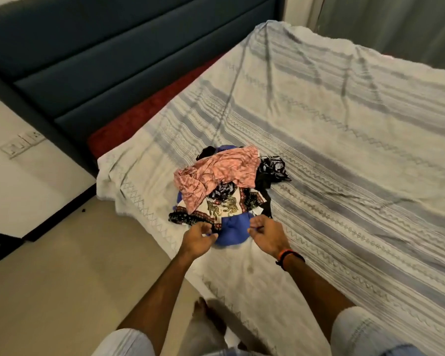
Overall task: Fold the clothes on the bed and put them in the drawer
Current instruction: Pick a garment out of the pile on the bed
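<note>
A heap of clothes lies near the bed's left corner. A pink patterned garment [216, 170] tops it, over a white printed cloth with dark borders [222, 208] and black patterned pieces [274, 167]. A blue garment [233, 231] sticks out at the near side. My left hand [199, 236] pinches the blue garment's left edge, fingers curled. My right hand [266, 233] grips its right edge, fingers curled, with an orange and black band on the wrist. No drawer is in view.
The bed [344, 150] wears a white sheet with grey stripes and zigzags, over a red mattress edge [139, 119]. A dark blue padded headboard [113, 60] stands at the back left. Beige floor [62, 278] lies left of the bed, my bare foot [203, 314] on it.
</note>
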`<action>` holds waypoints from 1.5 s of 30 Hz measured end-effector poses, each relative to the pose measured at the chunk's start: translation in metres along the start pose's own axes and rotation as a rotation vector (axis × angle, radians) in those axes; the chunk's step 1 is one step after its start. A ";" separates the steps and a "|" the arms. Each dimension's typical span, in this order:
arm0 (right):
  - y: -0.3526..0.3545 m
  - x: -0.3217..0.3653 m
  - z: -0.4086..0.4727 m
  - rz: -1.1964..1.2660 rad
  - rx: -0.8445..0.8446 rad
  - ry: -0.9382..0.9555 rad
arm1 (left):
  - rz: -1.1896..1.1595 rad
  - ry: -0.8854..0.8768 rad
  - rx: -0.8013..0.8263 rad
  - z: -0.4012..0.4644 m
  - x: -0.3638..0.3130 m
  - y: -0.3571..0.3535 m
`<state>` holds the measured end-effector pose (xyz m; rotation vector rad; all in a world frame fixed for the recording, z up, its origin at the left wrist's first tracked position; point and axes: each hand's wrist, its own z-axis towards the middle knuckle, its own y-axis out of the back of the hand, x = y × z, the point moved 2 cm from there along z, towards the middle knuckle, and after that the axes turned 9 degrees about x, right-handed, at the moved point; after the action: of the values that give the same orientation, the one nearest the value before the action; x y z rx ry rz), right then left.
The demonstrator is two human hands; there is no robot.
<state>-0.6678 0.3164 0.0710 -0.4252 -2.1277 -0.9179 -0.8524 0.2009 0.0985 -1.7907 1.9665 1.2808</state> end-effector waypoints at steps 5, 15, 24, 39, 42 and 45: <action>-0.005 0.033 0.064 -0.065 0.050 -0.004 | 0.006 0.011 0.039 0.070 -0.009 0.035; 0.010 0.053 0.170 0.025 -0.158 -0.323 | 0.121 -0.075 0.216 0.193 -0.071 0.060; 0.016 0.028 0.220 0.302 -0.156 -0.564 | 0.172 -0.111 0.341 0.231 -0.089 0.044; 0.034 0.112 0.165 0.725 -0.149 -0.101 | 0.491 -0.507 -0.055 0.163 -0.154 0.064; 0.049 0.131 0.144 0.674 -0.122 0.033 | 0.502 -0.570 -0.141 0.144 -0.167 0.073; 0.067 0.146 0.107 0.640 -0.124 0.178 | 0.337 -0.593 -0.176 0.113 -0.176 0.078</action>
<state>-0.7820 0.4408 0.1656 -0.9780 -1.6176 -0.6778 -0.9214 0.3966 0.1792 -0.9731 1.8795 1.8696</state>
